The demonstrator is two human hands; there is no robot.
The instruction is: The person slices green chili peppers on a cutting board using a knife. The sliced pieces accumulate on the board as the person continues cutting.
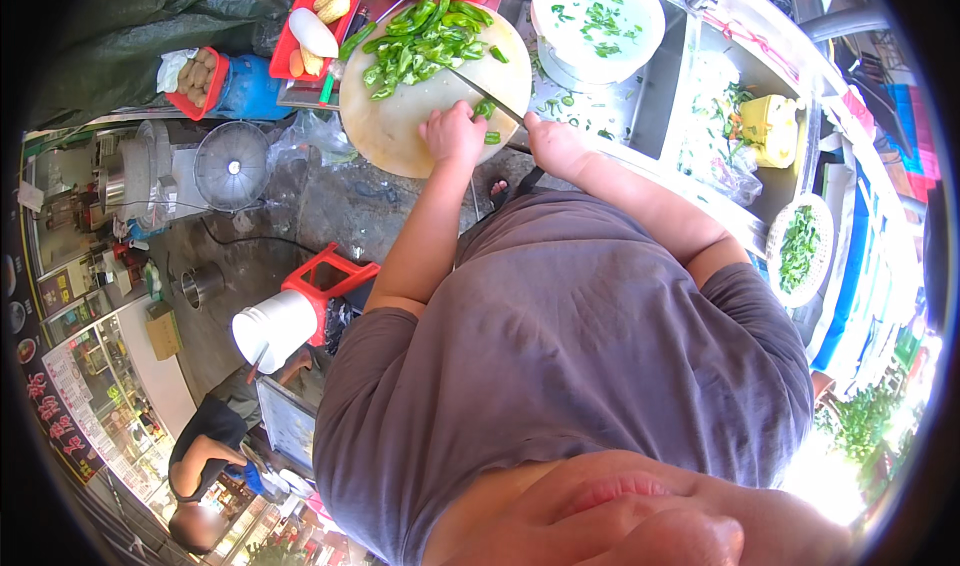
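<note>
In front of me, a round cutting board [405, 135] carries a pile of cut green peppers [420, 45] towards its far side. My right hand [556, 146] grips a kitchen knife [491, 97] at the board's right edge; the handle is hidden in the fist, and the blade slants away to the left across the board. With bent fingers, my left hand [456, 135] holds a green pepper [484, 108] down beside the blade. One short cut pepper piece [492, 138] lies nearer me, right of the left hand.
A white bucket [559, 60] holding water and green pieces stands right, in a metal sink [660, 101]. A red basket [280, 60] holds corn and a white root vegetable. A white colander [772, 266] of greens sits far right. Behind left are a red stool [319, 277] and another person [214, 446].
</note>
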